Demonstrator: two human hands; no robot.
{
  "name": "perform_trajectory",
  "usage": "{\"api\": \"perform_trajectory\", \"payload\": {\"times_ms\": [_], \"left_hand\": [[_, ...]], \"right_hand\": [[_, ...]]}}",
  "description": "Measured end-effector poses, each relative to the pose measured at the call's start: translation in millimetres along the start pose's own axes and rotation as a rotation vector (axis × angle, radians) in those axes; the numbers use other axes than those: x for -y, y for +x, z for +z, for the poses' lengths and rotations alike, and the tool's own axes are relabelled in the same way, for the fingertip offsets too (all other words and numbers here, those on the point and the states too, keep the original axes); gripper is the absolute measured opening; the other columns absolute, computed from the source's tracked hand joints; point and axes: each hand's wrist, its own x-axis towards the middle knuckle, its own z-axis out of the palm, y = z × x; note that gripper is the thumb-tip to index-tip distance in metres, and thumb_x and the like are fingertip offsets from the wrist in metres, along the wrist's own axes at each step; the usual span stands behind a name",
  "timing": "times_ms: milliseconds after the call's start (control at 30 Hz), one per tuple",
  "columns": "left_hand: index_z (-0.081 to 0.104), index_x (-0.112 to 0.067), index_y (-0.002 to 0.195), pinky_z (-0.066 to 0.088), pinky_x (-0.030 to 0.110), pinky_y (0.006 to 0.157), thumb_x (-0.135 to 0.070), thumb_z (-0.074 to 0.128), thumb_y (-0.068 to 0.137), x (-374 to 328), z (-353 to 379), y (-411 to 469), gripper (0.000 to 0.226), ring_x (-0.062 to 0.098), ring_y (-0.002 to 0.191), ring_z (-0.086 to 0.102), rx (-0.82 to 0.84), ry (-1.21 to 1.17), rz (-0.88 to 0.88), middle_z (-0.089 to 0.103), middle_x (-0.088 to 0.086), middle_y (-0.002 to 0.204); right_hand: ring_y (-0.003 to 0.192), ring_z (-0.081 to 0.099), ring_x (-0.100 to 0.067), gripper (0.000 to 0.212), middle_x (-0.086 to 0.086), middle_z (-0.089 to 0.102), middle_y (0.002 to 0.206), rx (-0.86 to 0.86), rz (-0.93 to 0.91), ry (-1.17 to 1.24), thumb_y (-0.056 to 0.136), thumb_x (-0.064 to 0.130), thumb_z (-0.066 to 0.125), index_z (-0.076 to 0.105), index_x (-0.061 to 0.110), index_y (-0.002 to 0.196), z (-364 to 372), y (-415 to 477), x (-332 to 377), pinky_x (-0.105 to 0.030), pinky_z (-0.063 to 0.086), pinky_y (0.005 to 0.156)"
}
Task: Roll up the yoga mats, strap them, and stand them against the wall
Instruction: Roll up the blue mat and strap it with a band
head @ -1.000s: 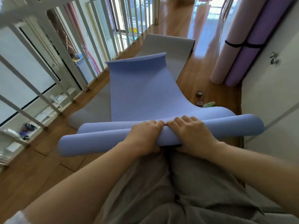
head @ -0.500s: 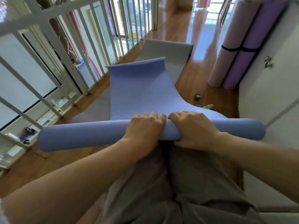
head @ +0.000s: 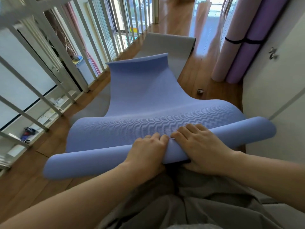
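Near the knees, left hand (head: 146, 151) and right hand (head: 199, 146) curl fingers over the blue mat (head: 143, 103), its roll lying left-right, unrolled length stretching far.

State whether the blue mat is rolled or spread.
Partly rolled: blue mat has a near roll under both hands, the rest spread.

One head-worn camera looks forward and down, close over both hands (head: 173, 151); beyond them the floor (head: 194, 83) stretches away, railing to their left.
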Motion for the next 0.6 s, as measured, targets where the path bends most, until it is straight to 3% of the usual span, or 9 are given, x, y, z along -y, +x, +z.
{"api": "perform_trajectory", "payload": {"times_ms": [67,167,300,367,433,500,567,600], "left_hand": [[0.042,-0.022,0.127,0.044,0.036,0.088,-0.037,0.064,0.078,5.1,-5.3,6.1,0.056,0.022,0.116,0.045,0.078,-0.056,0.018,0.046,0.0,0.123],[0.044,-0.022,0.126,0.045,0.037,0.091,-0.041,0.07,0.072,13.8,-11.7,15.9,0.063,0.023,0.116,0.039,0.148,-0.074,0.009,0.039,0.002,0.124],[0.019,-0.025,0.143,0.037,0.039,0.091,-0.037,0.06,0.083,4.6,-2.0,12.3,0.073,0.027,0.116,0.042,0.036,0.097,-0.046,0.035,0.003,0.132],[0.024,-0.025,0.14,0.038,0.038,0.089,-0.035,0.059,0.085,4.7,2.3,14.2,0.066,0.027,0.116,0.045,0.016,0.106,-0.073,0.039,0.003,0.131],[0.032,-0.024,0.135,0.041,0.038,0.088,-0.036,0.065,0.081,12.0,0.6,22.0,0.064,0.026,0.115,0.048,0.055,0.05,-0.09,0.043,0.003,0.127],[0.037,-0.022,0.131,0.043,0.038,0.088,-0.038,0.07,0.076,21.9,-5.2,32.1,0.067,0.026,0.114,0.051,0.146,-0.052,-0.081,0.046,0.003,0.125],[0.041,-0.021,0.127,0.045,0.035,0.087,-0.039,0.073,0.072,30.1,-10.5,40.3,0.066,0.025,0.113,0.052,0.224,-0.125,-0.044,0.049,0.002,0.124],[0.043,-0.02,0.126,0.046,0.035,0.089,-0.04,0.074,0.072,32.3,-11.2,43.2,0.066,0.024,0.114,0.051,0.233,-0.149,-0.032,0.05,0.002,0.123]], "right_hand": [[0.078,0.058,-0.025,0.057,-0.004,0.061,0.091,-0.028,-0.009,0.001,0.051,0.043,0.076,0.059,0.017,0.099,5.0,2.2,-0.1,-0.038,0.05,0.064],[0.094,0.056,-0.022,0.055,0.0,0.058,0.105,0.16,0.025,0.079,0.065,0.043,0.073,0.053,0.02,0.111,-4.8,20.4,-6.7,-0.036,0.049,0.077],[0.101,0.056,-0.017,0.059,0.005,0.059,0.112,0.424,0.05,0.29,0.066,0.046,0.075,0.048,0.024,0.113,-20.1,47.6,-24.1,-0.034,0.048,0.085],[0.101,0.056,-0.019,0.06,0.003,0.06,0.112,0.493,0.044,0.295,0.066,0.046,0.076,0.049,0.023,0.114,-21.8,55.9,-26.7,-0.035,0.048,0.086],[0.104,0.053,-0.019,0.064,0.001,0.056,0.115,0.435,0.039,0.182,0.066,0.05,0.074,0.048,0.023,0.118,-18.0,53.2,-22.8,-0.035,0.046,0.089],[0.1,0.054,-0.023,0.069,-0.003,0.057,0.11,0.214,0.004,-0.032,0.061,0.048,0.076,0.052,0.019,0.118,-4.9,43.3,-16.4,-0.039,0.047,0.085],[0.092,0.059,-0.027,0.063,-0.007,0.062,0.103,0.046,0.031,-0.038,0.057,0.038,0.079,0.058,0.015,0.111,7.0,36.0,-9.1,-0.04,0.051,0.077],[0.095,0.059,-0.027,0.055,-0.006,0.062,0.105,0.066,0.058,-0.002,0.063,0.032,0.076,0.057,0.015,0.112,6.7,37.7,-8.1,-0.039,0.049,0.08]]}}
